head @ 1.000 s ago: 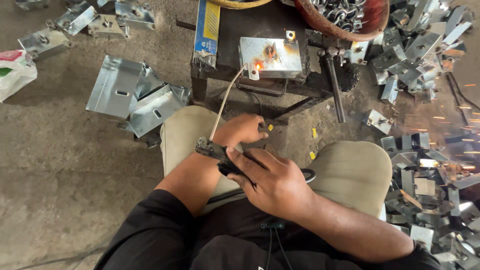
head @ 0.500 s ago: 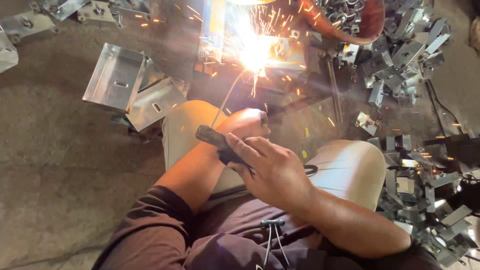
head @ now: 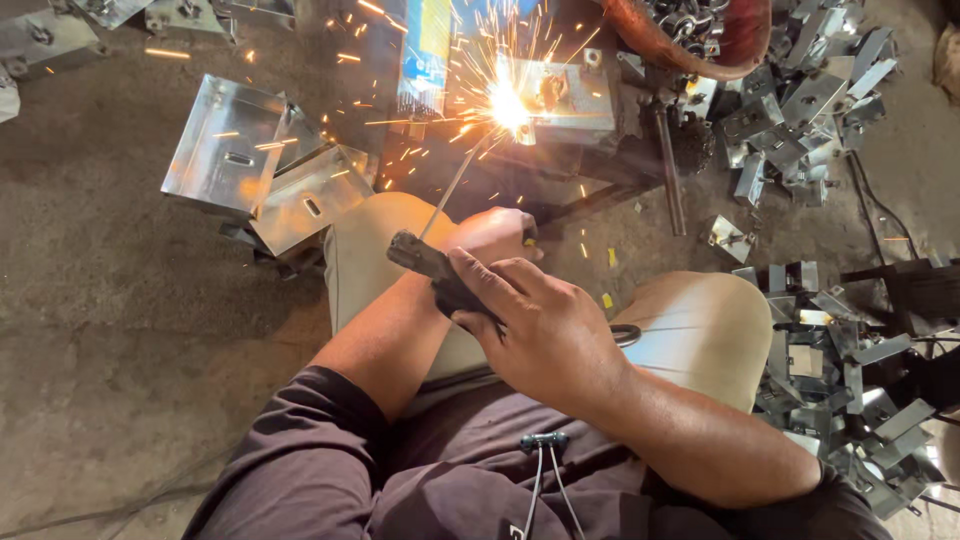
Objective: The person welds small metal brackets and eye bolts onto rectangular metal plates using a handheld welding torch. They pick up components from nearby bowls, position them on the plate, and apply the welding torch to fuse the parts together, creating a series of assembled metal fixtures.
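My right hand [head: 545, 325] grips the dark handle of a welding electrode holder [head: 430, 268] over my lap. A thin electrode rod [head: 455, 185] runs from it up to a small metal box [head: 570, 95] on a low dark stand, where a bright arc [head: 507, 105] throws sparks. My left hand [head: 495, 235] is closed just beyond the right one, under the holder, with its forearm crossing beneath. What its fingers hold is hidden.
Folded sheet-metal boxes [head: 260, 175] lie on the concrete floor at the left. A heap of small metal brackets [head: 800, 90] spreads at the upper right and more [head: 850, 380] at the right. A steel rod [head: 668, 170] leans by the stand. A blue and yellow packet [head: 428, 45] lies on it.
A second ago there was no arc; it struck at the box and sparks now fly. My hands and the holder have stayed over my lap.
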